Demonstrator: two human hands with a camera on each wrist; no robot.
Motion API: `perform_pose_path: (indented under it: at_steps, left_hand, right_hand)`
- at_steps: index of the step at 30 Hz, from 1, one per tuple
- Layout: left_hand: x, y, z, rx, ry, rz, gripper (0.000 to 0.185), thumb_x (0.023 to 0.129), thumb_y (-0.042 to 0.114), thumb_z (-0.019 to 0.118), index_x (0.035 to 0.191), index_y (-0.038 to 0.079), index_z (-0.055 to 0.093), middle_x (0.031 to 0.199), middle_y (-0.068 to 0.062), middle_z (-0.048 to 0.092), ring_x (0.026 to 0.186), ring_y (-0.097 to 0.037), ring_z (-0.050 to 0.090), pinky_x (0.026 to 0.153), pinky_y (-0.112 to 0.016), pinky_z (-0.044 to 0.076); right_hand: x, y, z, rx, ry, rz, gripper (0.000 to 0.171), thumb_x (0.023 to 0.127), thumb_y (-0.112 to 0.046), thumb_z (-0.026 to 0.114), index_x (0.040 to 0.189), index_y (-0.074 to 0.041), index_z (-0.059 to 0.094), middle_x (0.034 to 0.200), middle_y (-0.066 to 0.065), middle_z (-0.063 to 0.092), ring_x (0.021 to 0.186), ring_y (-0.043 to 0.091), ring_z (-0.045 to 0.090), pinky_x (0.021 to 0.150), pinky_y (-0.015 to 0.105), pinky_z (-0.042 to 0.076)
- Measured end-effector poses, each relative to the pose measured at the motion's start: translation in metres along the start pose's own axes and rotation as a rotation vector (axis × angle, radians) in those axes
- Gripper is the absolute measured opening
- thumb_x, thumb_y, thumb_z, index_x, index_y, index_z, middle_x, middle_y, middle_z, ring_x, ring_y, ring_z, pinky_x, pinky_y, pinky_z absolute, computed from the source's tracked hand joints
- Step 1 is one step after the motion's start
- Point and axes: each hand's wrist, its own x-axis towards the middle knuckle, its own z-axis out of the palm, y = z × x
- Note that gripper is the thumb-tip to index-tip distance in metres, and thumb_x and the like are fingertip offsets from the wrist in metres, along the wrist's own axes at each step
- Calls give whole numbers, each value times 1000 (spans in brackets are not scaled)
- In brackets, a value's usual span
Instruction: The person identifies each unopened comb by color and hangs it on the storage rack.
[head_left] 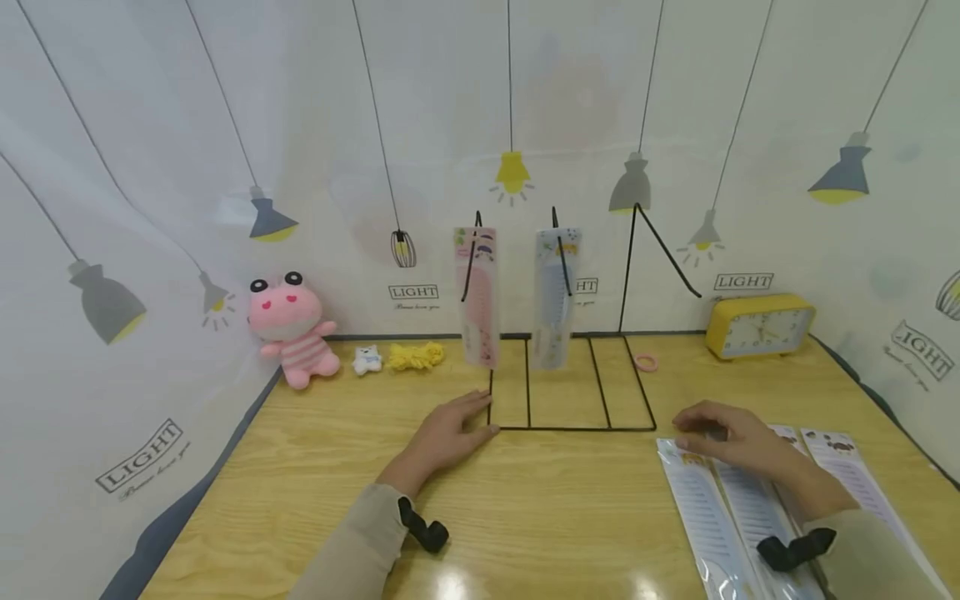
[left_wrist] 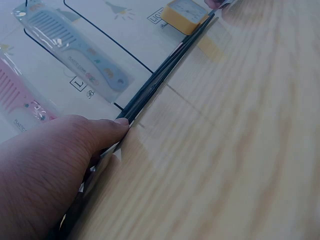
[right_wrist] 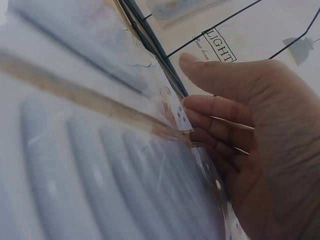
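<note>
A black wire rack [head_left: 570, 429] stands on the table with three upright hooks. A pink comb [head_left: 477, 308] in a clear sleeve hangs from the left hook, and a blue comb [head_left: 553, 304] from the middle one; the right hook [head_left: 667, 250] carries nothing. At the rack's front left corner rests my left hand [head_left: 450, 433], its fingers extended along the side bar and its thumb [left_wrist: 107, 132] against the frame. My right hand [head_left: 731, 437] hovers over the top ends of several packaged combs [head_left: 701, 508], fingers loosely bent, thumb apart from them and nothing gripped between.
Along the back left sit a pink plush toy [head_left: 292, 329], a small white bear figure [head_left: 367, 360] and a bundle of yellow cord [head_left: 416, 356]. A pink ring [head_left: 646, 362] lies right of the rack, near a yellow clock [head_left: 761, 327]. A printed curtain hangs behind.
</note>
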Motion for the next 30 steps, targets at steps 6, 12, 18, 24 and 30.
perform_pose_path:
  at_steps: [6, 12, 18, 24, 30]
  left_hand:
    - [5, 3, -7, 1, 18, 15, 64, 99, 52, 58, 152, 18, 47, 159, 0, 39, 146, -20, 34, 119, -46, 29]
    - [6, 2, -5, -7, 8, 8, 64, 99, 53, 58, 153, 20, 46, 159, 2, 38, 147, -20, 34, 120, -46, 29]
    - [5, 3, -2, -12, 4, 4, 64, 99, 53, 58, 153, 20, 46, 159, 2, 38, 147, -20, 34, 119, -47, 29]
    - [4, 1, 0, 1, 0, 3, 65, 99, 56, 56, 153, 20, 46, 160, 2, 38, 147, -21, 34, 119, -47, 29]
    - [0, 2, 0, -5, -5, -8, 65, 99, 54, 56, 153, 21, 45, 160, 2, 37, 147, -21, 33, 120, -47, 29]
  right_hand:
    - [5, 11, -1, -75, 77, -160, 26, 85, -15, 82, 108, -16, 71, 101, -8, 69, 93, 8, 65, 84, 12, 45]
    - [5, 13, 0, -67, 69, -233, 29, 77, -13, 88, 100, -16, 69, 98, -5, 66, 89, 9, 60, 81, 15, 45]
    - [1, 13, 1, -40, 52, -228, 30, 77, -14, 88, 93, -23, 65, 95, -7, 61, 85, 9, 52, 75, 22, 41]
    - [-2, 15, 5, 29, 46, -139, 23, 85, -9, 81, 91, -23, 62, 91, -5, 59, 81, 9, 49, 67, 24, 40]
    - [-2, 10, 4, 70, 111, 161, 15, 93, -29, 75, 101, -17, 70, 92, -2, 66, 78, 10, 57, 65, 25, 48]
